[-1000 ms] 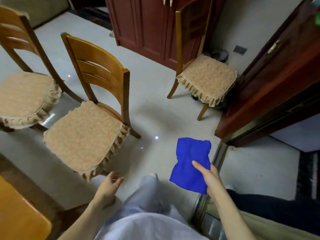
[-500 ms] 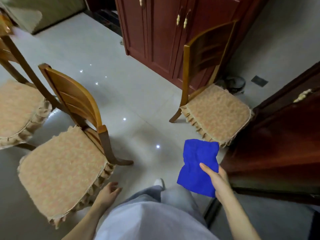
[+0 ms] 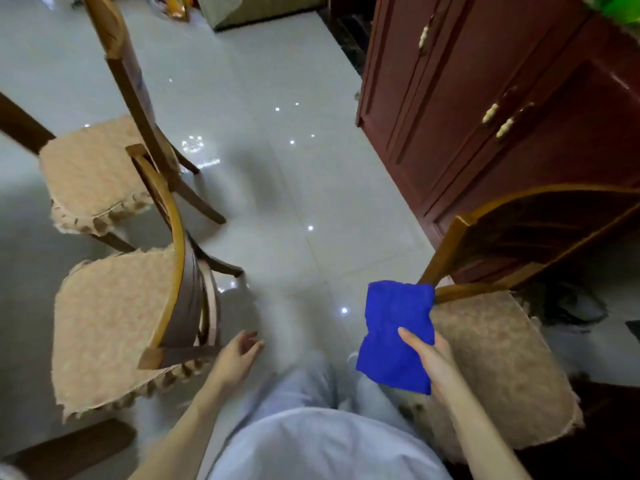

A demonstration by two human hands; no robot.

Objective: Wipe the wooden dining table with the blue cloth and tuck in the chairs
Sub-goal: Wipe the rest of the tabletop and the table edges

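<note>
My right hand (image 3: 431,362) grips the folded blue cloth (image 3: 394,334) by its lower right edge, thumb on top, over the front corner of a cushioned wooden chair (image 3: 502,368) at the right. My left hand (image 3: 239,355) hangs loosely curled and holds nothing, just right of the backrest of a second cushioned chair (image 3: 110,327). A third chair (image 3: 90,171) stands behind that one at the left. The dining table is out of view.
A dark red wooden cabinet (image 3: 485,109) with pale handles fills the upper right. Glossy light floor tiles (image 3: 277,202) run between the chairs. My pale trousers and shirt fill the bottom centre. A dark wooden piece (image 3: 69,448) shows at the bottom left.
The view has swung left and I have stepped forward: both left chairs now stand close at my left and the right chair is under my right hand. Both hands keep their poses.
</note>
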